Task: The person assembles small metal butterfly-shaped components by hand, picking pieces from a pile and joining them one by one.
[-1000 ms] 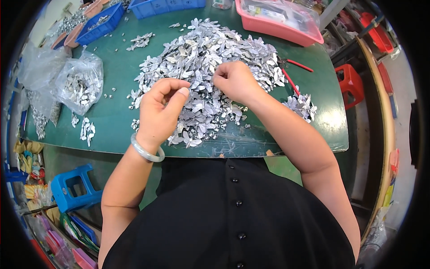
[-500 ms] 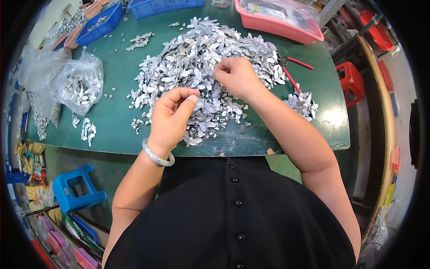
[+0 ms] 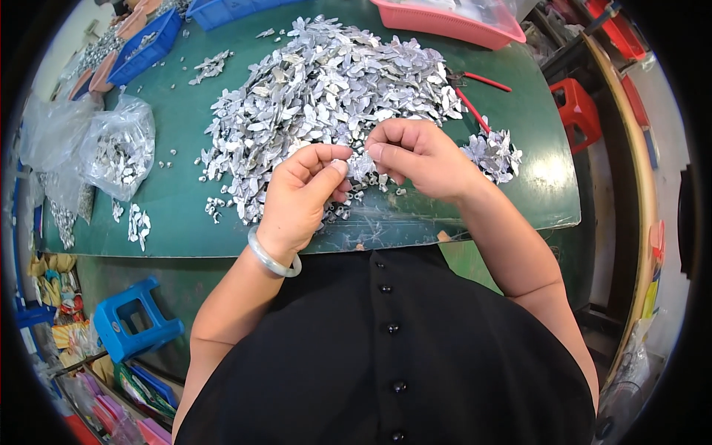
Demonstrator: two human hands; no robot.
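Note:
My left hand, with a pale bangle on its wrist, pinches thumb and fingers together at the near side of the heap. Whatever lies between those fingertips is too small to make out. Close beside it, my right hand is closed, thumb against forefinger, on what looks like a small silver leaf-shaped metal piece. Behind both hands spreads a large heap of silver leaf-shaped metal pieces. Small silver caps are scattered along its near left edge.
Red-handled pliers lie right of the heap, by a smaller pile of pieces. Clear plastic bags sit on the left of the green table. Blue trays and a pink basket stand behind. Stools flank the table.
My right hand has come back from the heap toward me, beside my left hand. My left hand has shifted slightly right and nearer. The whole view has shifted a little.

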